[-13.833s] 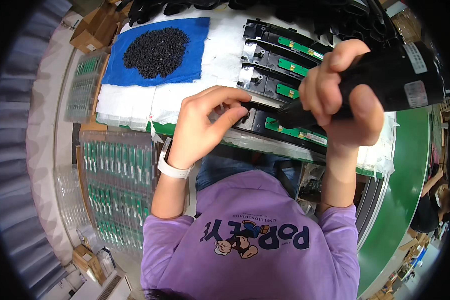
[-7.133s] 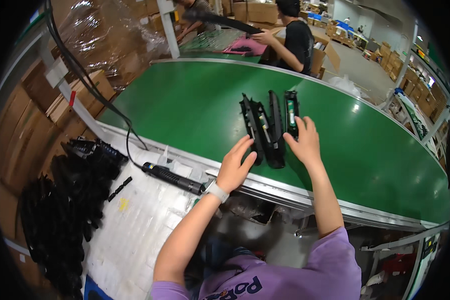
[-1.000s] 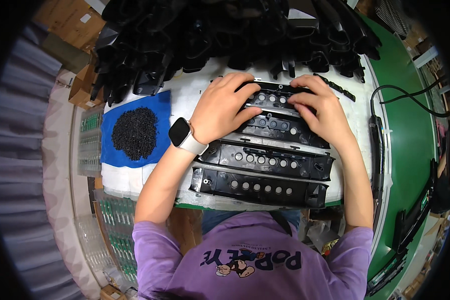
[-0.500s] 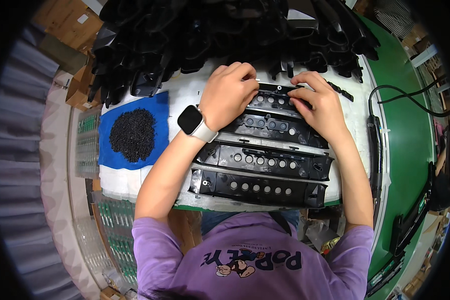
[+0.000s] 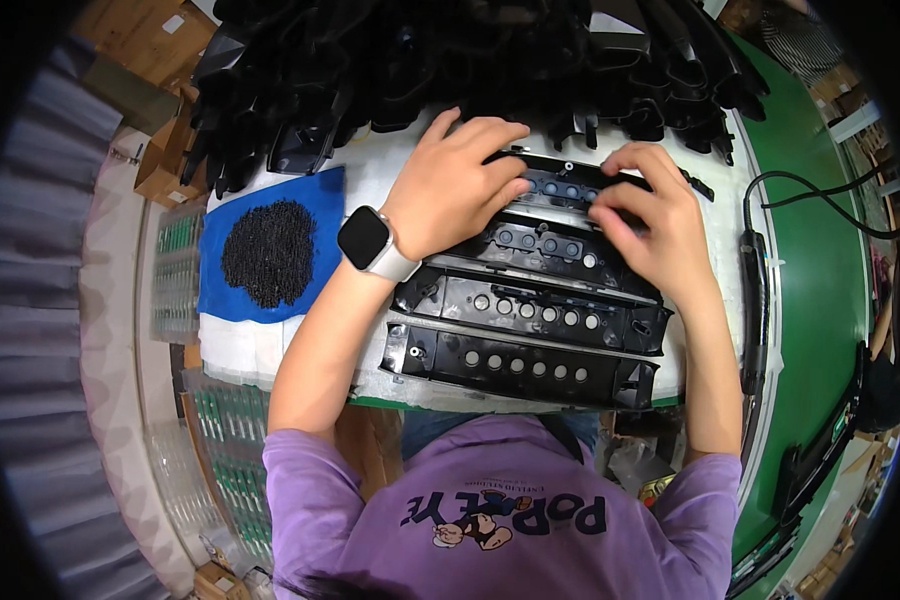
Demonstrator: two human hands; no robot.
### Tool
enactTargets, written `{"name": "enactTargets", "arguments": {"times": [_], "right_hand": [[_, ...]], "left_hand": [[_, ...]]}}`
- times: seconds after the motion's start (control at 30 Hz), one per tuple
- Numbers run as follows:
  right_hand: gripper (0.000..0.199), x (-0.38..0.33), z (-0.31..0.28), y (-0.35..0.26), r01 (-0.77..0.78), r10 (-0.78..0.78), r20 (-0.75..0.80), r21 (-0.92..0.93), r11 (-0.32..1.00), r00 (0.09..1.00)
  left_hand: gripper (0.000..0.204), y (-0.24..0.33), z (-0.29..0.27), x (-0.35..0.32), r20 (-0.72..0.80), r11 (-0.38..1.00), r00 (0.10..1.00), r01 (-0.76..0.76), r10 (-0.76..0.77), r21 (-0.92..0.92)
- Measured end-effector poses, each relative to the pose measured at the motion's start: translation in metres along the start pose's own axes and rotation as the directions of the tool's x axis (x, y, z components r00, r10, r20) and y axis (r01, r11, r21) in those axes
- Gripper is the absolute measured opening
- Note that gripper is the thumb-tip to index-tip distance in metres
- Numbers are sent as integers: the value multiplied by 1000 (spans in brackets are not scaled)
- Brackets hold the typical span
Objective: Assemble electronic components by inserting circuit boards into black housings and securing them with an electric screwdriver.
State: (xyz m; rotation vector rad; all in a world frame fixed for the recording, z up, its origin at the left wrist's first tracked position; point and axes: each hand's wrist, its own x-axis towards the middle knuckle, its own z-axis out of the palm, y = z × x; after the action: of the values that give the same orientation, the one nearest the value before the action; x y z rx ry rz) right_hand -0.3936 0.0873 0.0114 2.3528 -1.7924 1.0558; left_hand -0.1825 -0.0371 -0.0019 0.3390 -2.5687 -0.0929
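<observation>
Several long black plastic housings lie in rows before me. The farthest housing [image 5: 567, 168] is between my hands, with a dark button strip [image 5: 562, 190] over its row of round holes. My left hand [image 5: 460, 180], a watch on its wrist, has thumb and forefinger at the strip's left end, its other fingers spread. At the right end, my right hand [image 5: 655, 210] curls thumb and fingers in; its fingertips are slightly blurred. A similar strip lies in the second housing [image 5: 610, 270], with one bright hole beside it. The third housing [image 5: 440, 297] and nearest housing [image 5: 440, 362] show bright holes.
A big heap of black plastic parts [image 5: 410, 70] fills the table's far side. To the left, small black pieces [image 5: 270, 250] are piled on a blue cloth [image 5: 325, 195]. Another black strip [image 5: 703, 187] lies beyond my right hand. A black cable [image 5: 820, 190] runs over the right side.
Dark buttons now cover the farthest housing's holes, which showed bright before. My left hand's outer fingers have spread, and my right hand has shifted slightly right. The view has shifted a little.
</observation>
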Motion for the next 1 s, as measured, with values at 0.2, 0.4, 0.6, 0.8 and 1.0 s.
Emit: {"name": "enactTargets", "arguments": {"times": [0.2,0.4,0.6,0.8,1.0], "right_hand": [[24,-9,4,-21,128,-113,203,-61,990,973],[19,-7,8,-21,230,-200,204,-138,963,959],[13,-9,-2,-18,198,-189,118,-75,977,975],[15,-14,-3,-14,192,-172,216,-75,978,961],[16,-16,-4,-10,71,-79,173,50,996,982]], "left_hand": [[14,2,-18,-24,63,967,998,39,-24,-252],[20,1,-9,-39,109,928,984,168,-139,-334],[22,1,-9,-43,106,938,984,167,-141,-302],[19,-1,-5,-43,94,916,987,154,-128,-370],[15,12,-10,-39,24,943,997,74,-70,-324]]}}
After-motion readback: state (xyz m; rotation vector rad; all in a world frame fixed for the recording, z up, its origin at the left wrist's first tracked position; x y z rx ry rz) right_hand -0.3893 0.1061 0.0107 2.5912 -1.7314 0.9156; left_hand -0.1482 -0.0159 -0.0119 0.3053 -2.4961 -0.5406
